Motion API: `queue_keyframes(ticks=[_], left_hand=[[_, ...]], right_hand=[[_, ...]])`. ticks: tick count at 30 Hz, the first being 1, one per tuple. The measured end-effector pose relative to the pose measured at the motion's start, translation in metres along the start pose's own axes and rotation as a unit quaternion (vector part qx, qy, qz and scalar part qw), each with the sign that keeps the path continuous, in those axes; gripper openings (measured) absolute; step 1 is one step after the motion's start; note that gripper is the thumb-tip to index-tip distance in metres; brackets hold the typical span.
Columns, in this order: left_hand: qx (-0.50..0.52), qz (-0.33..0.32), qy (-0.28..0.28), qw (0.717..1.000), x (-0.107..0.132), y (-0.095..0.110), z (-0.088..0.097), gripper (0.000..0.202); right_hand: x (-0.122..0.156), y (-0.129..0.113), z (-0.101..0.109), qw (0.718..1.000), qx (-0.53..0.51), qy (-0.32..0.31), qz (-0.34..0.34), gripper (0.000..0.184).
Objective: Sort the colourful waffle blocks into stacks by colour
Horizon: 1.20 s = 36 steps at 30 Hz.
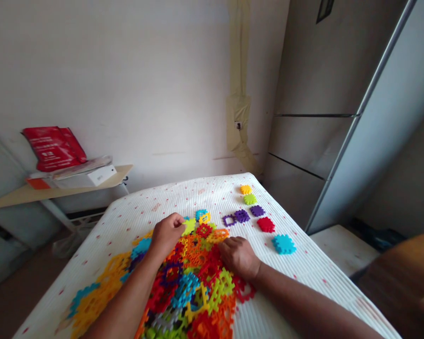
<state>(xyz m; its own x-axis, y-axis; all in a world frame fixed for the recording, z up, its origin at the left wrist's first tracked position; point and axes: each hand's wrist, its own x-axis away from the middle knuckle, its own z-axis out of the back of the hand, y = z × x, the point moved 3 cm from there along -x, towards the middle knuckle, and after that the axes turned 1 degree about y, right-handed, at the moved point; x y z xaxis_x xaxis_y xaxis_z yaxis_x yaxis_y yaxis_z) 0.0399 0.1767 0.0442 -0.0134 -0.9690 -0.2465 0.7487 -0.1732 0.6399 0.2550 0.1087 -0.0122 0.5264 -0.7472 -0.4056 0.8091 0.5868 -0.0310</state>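
Note:
My left hand [168,231] is over the far left part of a heap of plastic interlocking tiles [198,249], its thumb and fingertips pinching a lime green interlocking tile [188,227]. At the heap's right edge rests my right hand [238,256], fingers curled down against the tiles; what they hold, if anything, is hidden. The heap mixes red, orange, yellow, blue, purple, green and grey pieces, many with open cut-out centres. To the right lie separate solid tiles: a blue one [283,244], a red one [266,224], a purple one [257,210], a green one [250,199] and a yellow one [246,189].
A white quilted cloth with small red marks [127,212] covers the table. Beyond its right edge stands a grey refrigerator [311,141]. A side table [123,173] at the left bears a white box [101,175] and red packages [53,148]. Part of a person [403,278] shows at lower right.

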Motion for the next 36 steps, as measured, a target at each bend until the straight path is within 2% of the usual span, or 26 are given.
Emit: queue_keyframes(ticks=[4, 7, 9, 11, 18, 23, 26, 28, 30, 31, 34, 36], left_hand=[[0.204, 0.031, -0.025, 0.978, 0.035, 0.006, 0.000, 0.025], [0.265, 0.065, -0.048, 0.961, 0.061, 0.013, -0.008, 0.040], [0.293, 0.081, -0.064, 0.951, 0.073, 0.017, -0.016, 0.044], [0.317, 0.092, -0.074, 0.941, 0.081, 0.018, -0.025, 0.047], [0.365, 0.116, -0.064, 0.921, 0.089, 0.018, -0.038, 0.048], [0.344, 0.082, -0.048, 0.934, 0.095, 0.023, -0.034, 0.050], [0.247, 0.000, 0.011, 0.969, 0.106, 0.019, -0.028, 0.046], [0.121, -0.096, 0.051, 0.987, 0.116, 0.013, -0.025, 0.035], [-0.010, -0.193, 0.073, 0.978, 0.128, 0.007, -0.023, 0.026], [-0.065, -0.232, 0.080, 0.967, 0.134, 0.004, -0.024, 0.024], [-0.170, -0.294, 0.092, 0.936, 0.144, -0.004, -0.026, 0.025], [-0.191, -0.308, 0.093, 0.927, 0.145, -0.005, -0.027, 0.024]], right_hand=[[-0.001, -0.002, 0.014, 0.996, -0.055, 0.074, 0.003, 0.016], [-0.001, -0.014, 0.028, 0.986, -0.121, 0.108, 0.044, 0.038], [-0.002, -0.024, 0.032, 0.983, -0.142, 0.095, 0.063, 0.054], [-0.003, -0.033, 0.033, 0.985, -0.145, 0.069, 0.060, 0.062], [-0.006, -0.043, 0.037, 0.989, -0.147, -0.012, 0.021, 0.055], [-0.015, -0.040, 0.047, 0.989, -0.138, -0.046, 0.017, 0.054], [-0.030, -0.006, 0.057, 0.994, -0.101, -0.043, -0.006, 0.053], [-0.045, 0.038, 0.065, 0.995, -0.031, -0.041, -0.087, 0.054], [-0.057, 0.090, 0.068, 0.977, 0.066, -0.083, -0.186, 0.054], [-0.062, 0.113, 0.067, 0.962, 0.109, -0.129, -0.213, 0.055], [-0.073, 0.165, 0.061, 0.946, 0.134, -0.182, -0.232, 0.055], [-0.077, 0.183, 0.053, 0.939, 0.140, -0.210, -0.234, 0.055]])
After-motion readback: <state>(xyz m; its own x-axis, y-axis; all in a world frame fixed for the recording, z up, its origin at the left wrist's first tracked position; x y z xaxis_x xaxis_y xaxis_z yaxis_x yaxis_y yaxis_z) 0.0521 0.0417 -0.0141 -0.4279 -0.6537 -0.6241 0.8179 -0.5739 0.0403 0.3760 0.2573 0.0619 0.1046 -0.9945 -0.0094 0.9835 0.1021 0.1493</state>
